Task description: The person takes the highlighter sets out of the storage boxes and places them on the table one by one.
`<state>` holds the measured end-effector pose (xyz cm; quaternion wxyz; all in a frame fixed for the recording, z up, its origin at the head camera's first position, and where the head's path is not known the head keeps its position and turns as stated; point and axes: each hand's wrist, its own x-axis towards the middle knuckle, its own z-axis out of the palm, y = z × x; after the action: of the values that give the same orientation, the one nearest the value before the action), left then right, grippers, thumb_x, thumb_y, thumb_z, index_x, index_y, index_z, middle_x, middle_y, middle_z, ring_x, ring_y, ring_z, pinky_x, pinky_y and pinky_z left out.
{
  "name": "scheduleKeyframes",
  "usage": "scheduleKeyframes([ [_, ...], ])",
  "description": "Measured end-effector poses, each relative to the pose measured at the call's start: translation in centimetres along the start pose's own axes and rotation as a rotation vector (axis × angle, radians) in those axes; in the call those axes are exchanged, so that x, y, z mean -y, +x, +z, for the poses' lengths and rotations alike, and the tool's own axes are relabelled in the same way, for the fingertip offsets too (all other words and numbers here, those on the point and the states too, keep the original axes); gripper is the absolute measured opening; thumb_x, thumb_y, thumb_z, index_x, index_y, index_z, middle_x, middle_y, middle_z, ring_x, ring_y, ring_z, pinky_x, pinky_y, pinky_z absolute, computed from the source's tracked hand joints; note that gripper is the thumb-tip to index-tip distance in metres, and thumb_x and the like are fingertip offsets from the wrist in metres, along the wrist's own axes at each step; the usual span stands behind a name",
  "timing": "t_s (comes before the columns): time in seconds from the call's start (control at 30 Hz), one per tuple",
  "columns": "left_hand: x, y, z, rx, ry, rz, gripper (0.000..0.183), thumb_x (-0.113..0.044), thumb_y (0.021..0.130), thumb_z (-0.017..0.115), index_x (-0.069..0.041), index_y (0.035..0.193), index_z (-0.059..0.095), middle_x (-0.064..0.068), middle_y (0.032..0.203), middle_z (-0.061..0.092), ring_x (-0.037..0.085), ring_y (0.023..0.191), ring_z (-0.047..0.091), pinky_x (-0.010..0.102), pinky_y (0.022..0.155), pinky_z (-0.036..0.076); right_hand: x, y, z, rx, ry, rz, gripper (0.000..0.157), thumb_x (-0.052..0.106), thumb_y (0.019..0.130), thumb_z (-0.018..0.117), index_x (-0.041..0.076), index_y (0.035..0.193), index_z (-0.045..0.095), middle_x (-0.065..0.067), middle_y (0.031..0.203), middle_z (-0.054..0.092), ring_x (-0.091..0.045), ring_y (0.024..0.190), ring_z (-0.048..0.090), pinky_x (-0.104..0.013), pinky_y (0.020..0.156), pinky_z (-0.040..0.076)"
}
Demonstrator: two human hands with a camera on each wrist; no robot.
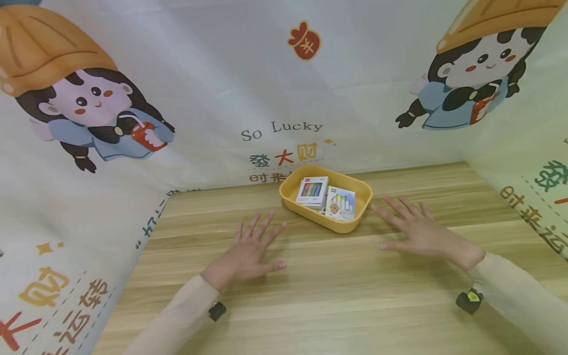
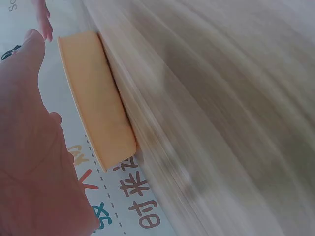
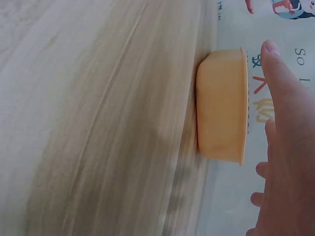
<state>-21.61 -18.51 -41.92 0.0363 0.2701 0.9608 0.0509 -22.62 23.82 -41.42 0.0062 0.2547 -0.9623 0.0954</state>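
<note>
A yellow plastic basket (image 1: 337,227) stands on the wooden table near the back wall. Inside it lie a white box with a picture of coloured sticks (image 1: 312,191) and a second box with a bear and yellow-tipped pens printed on it (image 1: 340,203). My left hand (image 1: 248,254) is spread, palm down, in front and to the left of the basket, holding nothing. To the basket's right, my right hand (image 1: 414,229) is spread too, its fingertips close to the rim; contact cannot be made out. Both wrist views show the basket's side wall (image 2: 96,98) (image 3: 221,105).
The wooden table (image 1: 319,296) runs from the front up to a printed cloth (image 1: 213,88) that hangs at the back and on both sides. Small dark cameras hang below the left wrist (image 1: 217,311) and the right wrist (image 1: 469,301).
</note>
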Motion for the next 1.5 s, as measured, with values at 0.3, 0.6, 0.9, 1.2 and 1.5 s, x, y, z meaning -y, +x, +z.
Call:
scheduleKeyframes([
  [0.3,0.2,0.9,-0.5,0.007,0.001,0.009,0.09,-0.07,0.09,0.049,-0.032,0.16,0.007,0.003,0.167,-0.013,0.039,0.154,-0.009,0.07,0.119,-0.001,-0.1,1.5,-0.7,0.027,0.01,0.009,0.086,0.062,0.091,0.056,0.027,0.159,0.018,-0.016,0.168,0.007,-0.051,0.151,0.008,-0.08,0.112,0.005],
  [0.6,0.1,1.6,-0.6,0.022,-0.01,0.013,0.091,-0.071,0.09,0.049,-0.033,0.16,0.003,0.004,0.167,-0.013,0.038,0.155,-0.01,0.07,0.119,-0.001,-0.1,2.6,-0.9,0.035,0.016,0.008,0.087,0.065,0.09,0.056,0.026,0.159,0.018,-0.018,0.167,0.008,-0.051,0.15,0.008,-0.08,0.112,0.007],
  [0.9,0.0,2.3,-0.9,0.013,-0.003,0.02,0.091,-0.07,0.091,0.048,-0.031,0.16,0.004,0.004,0.168,-0.013,0.039,0.155,-0.009,0.069,0.12,0.0,-0.3,4.3,-1.0,0.036,0.005,-0.003,0.091,0.065,0.09,0.055,0.022,0.16,0.015,-0.019,0.167,0.009,-0.052,0.15,0.011,-0.08,0.112,0.007],
  [1.2,-0.2,3.4,-1.7,0.007,-0.01,0.031,0.09,-0.068,0.092,0.049,-0.029,0.16,0.006,0.006,0.167,-0.012,0.04,0.155,-0.008,0.067,0.121,-0.002,-0.6,6.2,-1.2,0.045,-0.015,-0.003,0.094,0.069,0.09,0.052,0.022,0.16,0.012,-0.02,0.166,0.013,-0.05,0.149,0.017,-0.079,0.112,0.012],
  [1.5,0.0,4.7,-2.1,0.027,0.019,0.024,0.092,-0.072,0.091,0.045,-0.032,0.16,-0.002,0.007,0.168,-0.011,0.038,0.155,-0.007,0.066,0.122,-0.001,-1.1,7.9,-1.3,0.062,-0.001,-0.009,0.091,0.065,0.091,0.053,0.02,0.16,0.013,-0.022,0.165,0.016,-0.05,0.149,0.019,-0.078,0.113,0.012],
])
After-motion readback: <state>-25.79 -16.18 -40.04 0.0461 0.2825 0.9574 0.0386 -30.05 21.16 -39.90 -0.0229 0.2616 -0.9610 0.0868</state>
